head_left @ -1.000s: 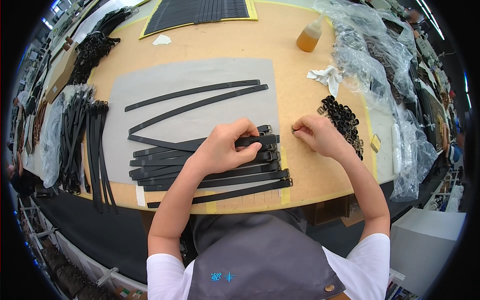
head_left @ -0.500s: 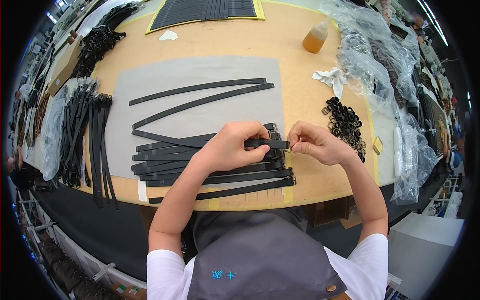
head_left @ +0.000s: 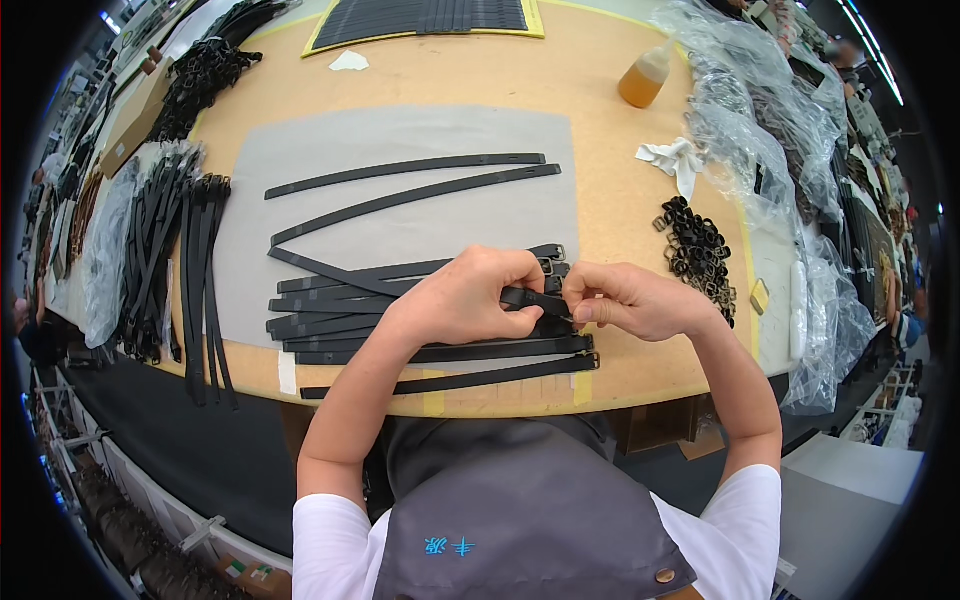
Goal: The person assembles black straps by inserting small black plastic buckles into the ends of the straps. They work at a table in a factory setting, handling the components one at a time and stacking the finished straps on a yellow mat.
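Observation:
My left hand [head_left: 470, 295] is closed around a black strap [head_left: 533, 300] near its end, thumb below and fingers above. At that same end, the fingertips of my right hand [head_left: 635, 300] pinch the buckle, which they mostly hide. Beneath both hands lies a row of black belts [head_left: 470, 352], their small metal buckles [head_left: 592, 359] all toward the right. Farther off, two flat straps [head_left: 410, 172] with slotted right ends rest on a grey sheet [head_left: 350, 140].
A pile of buckles and black loops [head_left: 695, 245] lies right of my hands. Beyond it are a white cloth [head_left: 675, 160], a bottle of amber liquid [head_left: 642, 80] and clear plastic wrap [head_left: 745, 130]. More straps [head_left: 203, 260] hang over the table's left front edge.
My right fingers have moved in closer to my left hand and now cover the buckle that showed before. The strap's held end is tilted more. The view has shifted slightly.

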The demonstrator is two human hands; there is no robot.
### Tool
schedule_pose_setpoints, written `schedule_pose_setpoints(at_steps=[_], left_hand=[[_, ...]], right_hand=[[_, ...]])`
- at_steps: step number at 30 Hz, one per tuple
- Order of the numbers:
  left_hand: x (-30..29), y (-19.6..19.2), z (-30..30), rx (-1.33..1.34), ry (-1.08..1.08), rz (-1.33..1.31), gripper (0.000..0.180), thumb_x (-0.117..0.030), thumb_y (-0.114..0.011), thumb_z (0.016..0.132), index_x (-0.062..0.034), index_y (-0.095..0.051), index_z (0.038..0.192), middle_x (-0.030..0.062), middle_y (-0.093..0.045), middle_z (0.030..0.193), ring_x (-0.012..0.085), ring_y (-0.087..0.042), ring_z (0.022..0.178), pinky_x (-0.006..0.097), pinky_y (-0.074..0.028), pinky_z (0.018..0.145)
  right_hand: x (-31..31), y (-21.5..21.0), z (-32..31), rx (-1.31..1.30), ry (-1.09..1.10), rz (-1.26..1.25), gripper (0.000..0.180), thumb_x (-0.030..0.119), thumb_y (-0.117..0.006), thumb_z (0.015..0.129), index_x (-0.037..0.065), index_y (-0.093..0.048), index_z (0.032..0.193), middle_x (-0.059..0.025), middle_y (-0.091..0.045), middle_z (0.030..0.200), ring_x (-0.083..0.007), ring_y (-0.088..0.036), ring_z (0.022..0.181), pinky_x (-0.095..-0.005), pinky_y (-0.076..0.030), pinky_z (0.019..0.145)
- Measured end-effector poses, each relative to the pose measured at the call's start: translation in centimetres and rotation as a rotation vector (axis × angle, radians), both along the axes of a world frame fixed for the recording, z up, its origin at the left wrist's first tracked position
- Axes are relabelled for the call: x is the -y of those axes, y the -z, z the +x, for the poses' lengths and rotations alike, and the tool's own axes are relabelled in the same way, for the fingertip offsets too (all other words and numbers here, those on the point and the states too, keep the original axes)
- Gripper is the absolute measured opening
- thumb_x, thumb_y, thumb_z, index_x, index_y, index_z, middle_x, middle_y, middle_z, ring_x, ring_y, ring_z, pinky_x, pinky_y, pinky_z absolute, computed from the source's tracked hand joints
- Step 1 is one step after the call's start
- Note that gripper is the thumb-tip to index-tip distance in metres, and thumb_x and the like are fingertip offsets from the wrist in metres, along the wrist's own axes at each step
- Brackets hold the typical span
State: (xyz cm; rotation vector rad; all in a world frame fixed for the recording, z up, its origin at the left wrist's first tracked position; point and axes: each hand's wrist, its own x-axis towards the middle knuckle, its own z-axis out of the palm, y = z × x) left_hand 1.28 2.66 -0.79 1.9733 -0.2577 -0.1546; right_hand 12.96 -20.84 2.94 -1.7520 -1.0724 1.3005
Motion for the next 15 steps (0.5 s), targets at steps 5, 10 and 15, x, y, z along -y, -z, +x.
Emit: schedule_pose_setpoints(at_steps=[5,10,15], left_hand=[[0.4,-0.7,0.1,-0.064,0.063,0.039,0.021,-0.008,-0.078,0.079,0.0012,-0.067,0.094,0.0065,-0.064,0.073,0.0123,-0.052,0.062,0.028,-0.048,0.058],[0.9,0.3,0.0,0.012,0.019,-0.078,0.020,-0.006,-0.077,0.078,0.0009,-0.066,0.094,0.0062,-0.065,0.073,0.0111,-0.054,0.063,0.028,-0.047,0.057],[0.7,0.2,0.0,0.050,-0.024,-0.088,0.019,-0.005,-0.077,0.078,0.0002,-0.066,0.092,0.0055,-0.064,0.073,0.0099,-0.054,0.064,0.027,-0.045,0.056]], right_hand=[[-0.2,0.1,-0.1,0.054,-0.055,0.024,0.006,0.011,-0.056,0.106,0.006,-0.055,0.107,-0.0042,-0.063,0.094,-0.0160,-0.062,0.089,-0.0331,-0.051,0.081],[-0.9,1.2,-1.3,-0.093,0.150,0.105,0.006,0.012,-0.061,0.104,0.006,-0.059,0.105,-0.0026,-0.067,0.090,-0.0117,-0.062,0.084,-0.0295,-0.051,0.078],[-1.2,1.4,-2.3,-0.092,0.318,0.167,0.010,0.010,-0.071,0.098,0.004,-0.063,0.100,-0.0012,-0.067,0.086,-0.0069,-0.060,0.079,-0.0252,-0.050,0.071]])
